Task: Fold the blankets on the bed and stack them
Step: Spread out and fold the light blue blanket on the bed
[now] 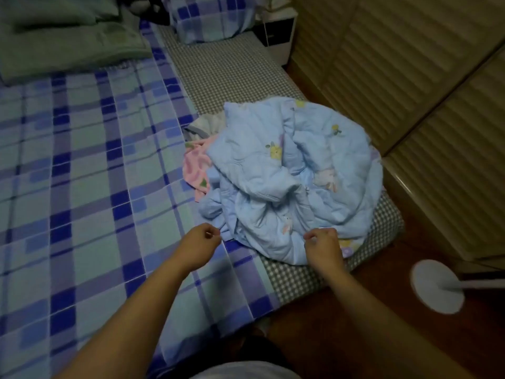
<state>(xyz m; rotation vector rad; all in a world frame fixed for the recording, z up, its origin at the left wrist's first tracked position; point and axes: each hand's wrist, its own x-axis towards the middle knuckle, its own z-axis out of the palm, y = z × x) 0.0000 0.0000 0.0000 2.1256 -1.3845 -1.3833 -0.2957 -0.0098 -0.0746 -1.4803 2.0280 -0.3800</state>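
Observation:
A light blue quilted blanket [295, 173] with yellow flowers lies crumpled in a heap on the bed's right side. Under its left edge a pink patterned blanket [194, 168] sticks out, with a white and grey cloth [207, 124] behind it. My left hand [200, 243] hovers just left of the blue heap's near edge, fingers curled, nothing visible in them. My right hand [323, 246] sits over the heap's near edge with fingers curled down; I cannot tell whether they pinch the cloth.
The bed has a blue plaid sheet [82, 160] over a grey checked mattress [232, 75]. Green bedding [68, 45] and a plaid pillow [210, 17] lie at the head. A louvred wardrobe [410, 64] and a white round stand base [437, 285] stand on the right.

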